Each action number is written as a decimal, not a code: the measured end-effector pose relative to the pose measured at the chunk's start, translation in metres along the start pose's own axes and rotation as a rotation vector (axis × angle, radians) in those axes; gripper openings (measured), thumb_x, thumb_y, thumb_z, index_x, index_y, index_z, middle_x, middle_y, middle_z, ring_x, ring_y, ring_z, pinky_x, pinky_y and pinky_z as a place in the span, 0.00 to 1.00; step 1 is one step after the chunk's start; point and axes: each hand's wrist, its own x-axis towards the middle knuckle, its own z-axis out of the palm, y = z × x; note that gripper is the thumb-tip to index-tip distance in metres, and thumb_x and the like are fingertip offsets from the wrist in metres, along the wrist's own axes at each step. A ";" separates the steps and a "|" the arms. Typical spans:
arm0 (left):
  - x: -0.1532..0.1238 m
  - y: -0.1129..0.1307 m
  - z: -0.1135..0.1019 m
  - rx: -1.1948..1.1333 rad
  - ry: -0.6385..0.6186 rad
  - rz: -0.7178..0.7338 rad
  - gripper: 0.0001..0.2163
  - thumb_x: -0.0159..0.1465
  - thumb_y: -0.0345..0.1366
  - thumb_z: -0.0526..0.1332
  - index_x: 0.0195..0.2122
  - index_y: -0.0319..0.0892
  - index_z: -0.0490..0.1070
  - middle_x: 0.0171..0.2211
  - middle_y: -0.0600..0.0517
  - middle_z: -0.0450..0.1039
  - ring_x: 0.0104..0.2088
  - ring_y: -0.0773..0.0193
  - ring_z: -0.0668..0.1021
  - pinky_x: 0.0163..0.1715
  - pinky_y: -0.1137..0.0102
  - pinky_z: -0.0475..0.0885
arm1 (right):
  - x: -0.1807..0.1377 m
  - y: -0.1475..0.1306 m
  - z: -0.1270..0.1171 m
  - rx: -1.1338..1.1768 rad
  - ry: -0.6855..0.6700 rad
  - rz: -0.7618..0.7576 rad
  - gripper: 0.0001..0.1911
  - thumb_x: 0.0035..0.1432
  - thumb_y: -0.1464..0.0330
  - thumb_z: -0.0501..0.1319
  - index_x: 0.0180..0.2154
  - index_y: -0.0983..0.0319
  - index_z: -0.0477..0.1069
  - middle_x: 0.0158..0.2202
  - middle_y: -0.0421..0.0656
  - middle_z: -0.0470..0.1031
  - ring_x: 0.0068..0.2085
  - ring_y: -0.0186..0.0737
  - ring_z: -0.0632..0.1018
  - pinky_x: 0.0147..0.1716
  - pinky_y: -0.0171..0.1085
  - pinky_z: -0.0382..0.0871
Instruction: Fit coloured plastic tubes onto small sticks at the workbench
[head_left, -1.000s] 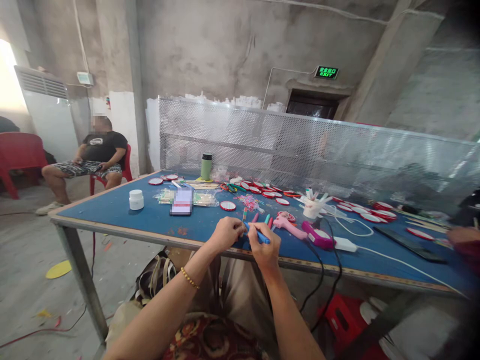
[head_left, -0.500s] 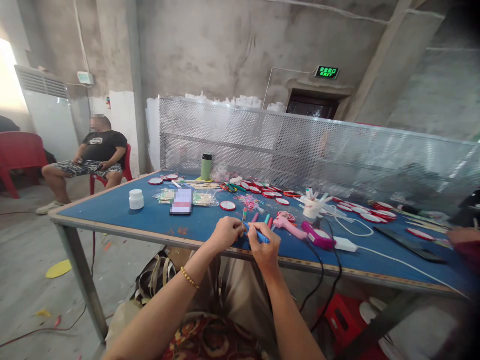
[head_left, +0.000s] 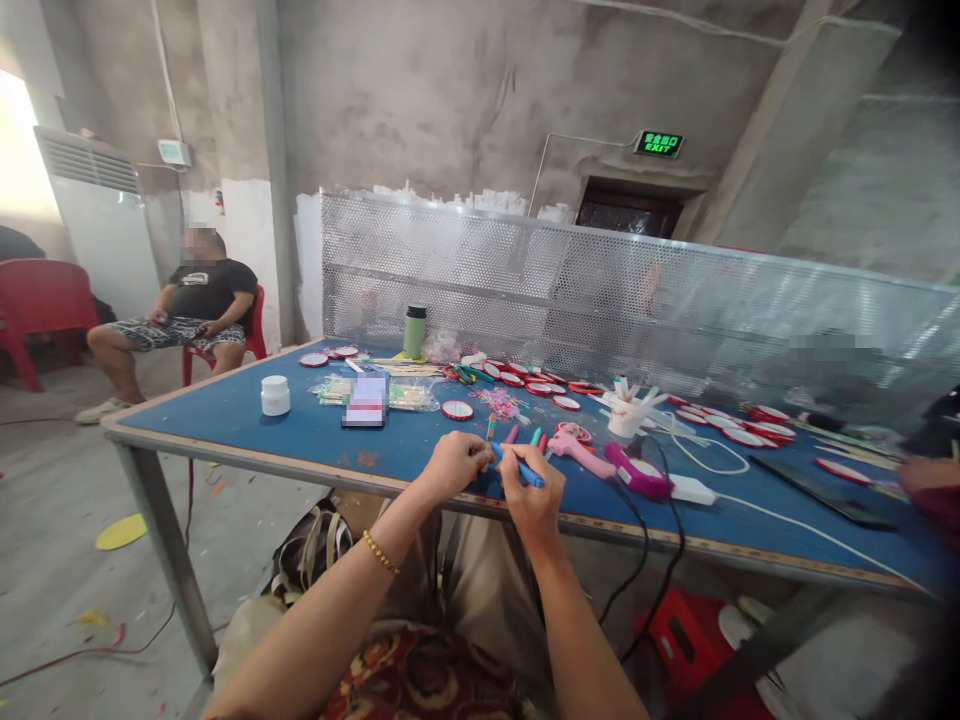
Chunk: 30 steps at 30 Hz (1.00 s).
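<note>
Over the front edge of the blue table [head_left: 217, 415], my two hands meet close together. My right hand [head_left: 534, 492] grips a blue marker pen [head_left: 532, 477], its tip pointing left toward the other hand. Fingers pinched, my left hand [head_left: 456, 466] holds a thin stick [head_left: 491, 428] with green and orange colouring on its upper end; the lower part is hidden by the fingers. Just beyond the hands lie several coloured pens, among them a purple one [head_left: 512, 434] and a teal one [head_left: 535, 437]. A pink glue gun [head_left: 581, 452] rests to their right.
Further back are a phone [head_left: 365, 402], bagged sticks [head_left: 414, 394], a white jar [head_left: 275, 396], a green bottle [head_left: 415, 332] and red-rimmed discs [head_left: 457, 410]. Rightward stand a white cup of pens [head_left: 624, 415], a purple device [head_left: 637, 472] and cables. Another person's sleeve [head_left: 934, 490] shows at far right.
The view has shifted very slightly. Both hands keep nearly the same pose, with the blue marker still close to the stick.
</note>
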 end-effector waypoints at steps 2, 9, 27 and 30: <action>0.000 0.000 0.000 -0.001 0.001 0.003 0.13 0.61 0.34 0.56 0.22 0.38 0.74 0.18 0.55 0.68 0.23 0.69 0.69 0.27 0.75 0.60 | 0.000 0.000 0.000 0.000 -0.010 0.003 0.10 0.67 0.67 0.57 0.33 0.61 0.74 0.25 0.40 0.79 0.24 0.35 0.78 0.27 0.33 0.71; 0.000 -0.001 0.000 -0.013 0.000 -0.001 0.12 0.61 0.33 0.56 0.22 0.38 0.73 0.17 0.56 0.67 0.21 0.70 0.69 0.27 0.75 0.60 | 0.000 0.000 0.000 0.010 -0.039 0.018 0.11 0.67 0.67 0.56 0.33 0.61 0.74 0.27 0.41 0.80 0.25 0.34 0.78 0.27 0.32 0.71; -0.001 0.001 -0.001 -0.018 -0.009 -0.010 0.12 0.61 0.34 0.56 0.23 0.38 0.73 0.18 0.56 0.68 0.22 0.69 0.69 0.27 0.75 0.61 | 0.000 -0.001 -0.001 0.015 -0.027 0.037 0.11 0.67 0.66 0.57 0.33 0.60 0.74 0.26 0.40 0.79 0.25 0.35 0.79 0.28 0.33 0.72; 0.000 -0.001 0.000 -0.012 -0.010 0.000 0.12 0.61 0.34 0.56 0.23 0.38 0.74 0.19 0.56 0.68 0.23 0.69 0.70 0.27 0.75 0.60 | 0.000 -0.002 -0.001 0.029 0.002 0.048 0.11 0.66 0.66 0.57 0.33 0.61 0.74 0.27 0.41 0.80 0.25 0.36 0.79 0.28 0.33 0.72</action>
